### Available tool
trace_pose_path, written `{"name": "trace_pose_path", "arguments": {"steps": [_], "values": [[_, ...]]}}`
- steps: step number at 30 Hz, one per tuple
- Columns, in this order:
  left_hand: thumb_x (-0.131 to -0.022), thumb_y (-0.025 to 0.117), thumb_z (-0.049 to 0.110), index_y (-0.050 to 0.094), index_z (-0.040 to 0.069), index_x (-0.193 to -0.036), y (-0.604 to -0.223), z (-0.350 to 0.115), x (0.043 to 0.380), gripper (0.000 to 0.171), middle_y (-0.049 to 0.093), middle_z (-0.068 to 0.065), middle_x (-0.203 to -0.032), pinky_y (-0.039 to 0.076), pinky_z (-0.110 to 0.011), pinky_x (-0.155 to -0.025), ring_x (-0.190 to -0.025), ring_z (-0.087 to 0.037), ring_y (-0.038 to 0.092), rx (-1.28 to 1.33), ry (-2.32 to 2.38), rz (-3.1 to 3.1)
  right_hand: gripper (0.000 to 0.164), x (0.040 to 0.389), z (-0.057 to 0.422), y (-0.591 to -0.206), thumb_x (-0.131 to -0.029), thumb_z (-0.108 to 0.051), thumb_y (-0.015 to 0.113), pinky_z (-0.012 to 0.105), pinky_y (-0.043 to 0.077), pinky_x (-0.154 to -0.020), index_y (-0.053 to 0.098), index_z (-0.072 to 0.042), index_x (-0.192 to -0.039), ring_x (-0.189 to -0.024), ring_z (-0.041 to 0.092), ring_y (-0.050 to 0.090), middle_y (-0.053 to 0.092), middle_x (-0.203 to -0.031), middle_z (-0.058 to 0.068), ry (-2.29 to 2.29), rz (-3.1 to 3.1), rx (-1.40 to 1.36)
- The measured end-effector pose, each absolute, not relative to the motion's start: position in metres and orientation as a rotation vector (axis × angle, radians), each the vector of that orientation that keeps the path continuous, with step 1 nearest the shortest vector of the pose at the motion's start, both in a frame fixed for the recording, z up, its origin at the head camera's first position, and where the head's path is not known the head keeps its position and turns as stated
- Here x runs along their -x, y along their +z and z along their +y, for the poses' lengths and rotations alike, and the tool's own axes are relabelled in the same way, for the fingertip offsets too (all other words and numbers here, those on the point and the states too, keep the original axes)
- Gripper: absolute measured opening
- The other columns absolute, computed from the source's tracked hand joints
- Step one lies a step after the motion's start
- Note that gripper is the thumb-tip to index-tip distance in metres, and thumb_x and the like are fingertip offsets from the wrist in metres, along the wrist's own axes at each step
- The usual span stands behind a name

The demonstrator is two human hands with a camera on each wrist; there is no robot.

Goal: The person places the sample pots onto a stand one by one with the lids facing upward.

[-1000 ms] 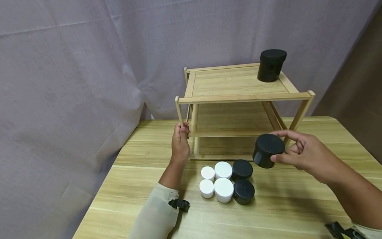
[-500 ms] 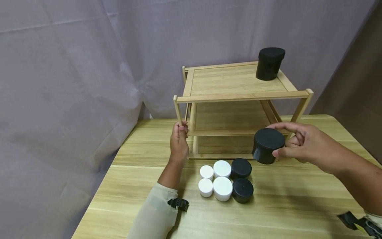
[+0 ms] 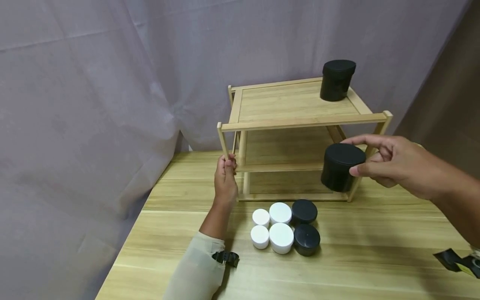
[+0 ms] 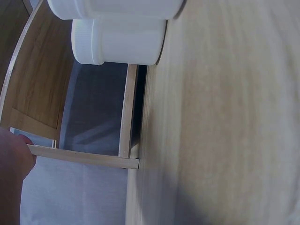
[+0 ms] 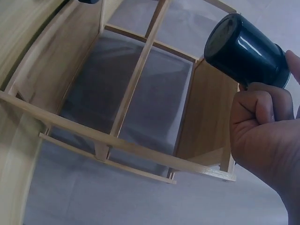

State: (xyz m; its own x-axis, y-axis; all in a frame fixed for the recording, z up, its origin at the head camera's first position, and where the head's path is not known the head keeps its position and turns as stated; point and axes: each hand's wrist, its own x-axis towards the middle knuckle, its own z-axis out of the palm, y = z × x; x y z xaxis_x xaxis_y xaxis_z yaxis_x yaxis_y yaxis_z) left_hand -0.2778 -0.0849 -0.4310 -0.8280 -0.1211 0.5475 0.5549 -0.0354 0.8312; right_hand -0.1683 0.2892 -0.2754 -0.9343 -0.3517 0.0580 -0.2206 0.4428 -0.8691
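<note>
My right hand pinches a black lidded jar by its lid, between thumb and index finger. In the head view the jar hangs upright in front of the right end of a wooden shelf rack; the right wrist view shows its dark base. My left hand grips the rack's front left leg, just below the level of the top shelf. Another black jar stands at the back right of the top shelf.
On the table before the rack stand two small white jars, two larger white jars and two black jars, grouped in two rows. A grey curtain hangs behind the table.
My right hand has raised the black jar and carried it slightly right, closer to the rack's right front leg. My left hand keeps its grip on the left leg.
</note>
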Motion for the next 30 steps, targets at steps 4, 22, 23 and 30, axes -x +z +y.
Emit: {"name": "trace_pose_path", "arguments": {"steps": [4, 22, 23, 30], "values": [[-0.102, 0.037, 0.063, 0.052, -0.015, -0.129, -0.431, -0.085, 0.277, 0.084, 0.047, 0.003, -0.096, 0.039, -0.024, -0.081, -0.09, -0.012, 0.048, 0.448, -1.907, -1.792, 0.063, 0.177, 0.294, -0.269, -0.106, 0.005, 0.064, 0.042, 0.026, -0.046, 0.049, -0.032, -0.155, -0.054, 0.03, 0.02, 0.02, -0.068, 0.005, -1.519, 2.544, 0.619], [-0.104, 0.037, 0.061, 0.055, -0.012, -0.129, -0.429, -0.084, 0.28, 0.079, 0.047, 0.003, -0.095, 0.04, -0.024, -0.082, -0.09, -0.011, 0.048, 0.449, -1.892, -1.8, 0.062, 0.196, 0.309, -0.217, -0.106, 0.017, 0.053, 0.039, 0.019, -0.049, 0.053, -0.018, -0.158, -0.054, 0.025, 0.017, 0.018, -0.066, 0.005, -1.923, 2.341, 0.718], [-0.104, 0.037, 0.061, 0.055, -0.012, -0.129, -0.429, -0.084, 0.28, 0.079, 0.047, 0.003, -0.095, 0.04, -0.024, -0.082, -0.09, -0.011, 0.048, 0.447, -1.891, -1.8, 0.062, 0.197, 0.309, -0.213, -0.106, 0.016, 0.054, 0.04, 0.019, -0.049, 0.054, -0.02, -0.157, -0.054, 0.026, 0.016, 0.018, -0.065, 0.005, -1.922, 2.371, 0.675], [-0.104, 0.038, 0.06, 0.055, -0.012, -0.13, -0.428, -0.087, 0.282, 0.079, 0.048, 0.004, -0.095, 0.04, -0.024, -0.083, -0.09, -0.011, 0.049, 0.447, -1.906, -1.801, 0.057, 0.211, 0.301, -0.189, -0.11, 0.001, 0.061, 0.044, 0.021, -0.047, 0.048, -0.023, -0.16, -0.05, 0.03, 0.021, 0.026, -0.059, 0.005, -1.686, 2.643, 0.549]]}}
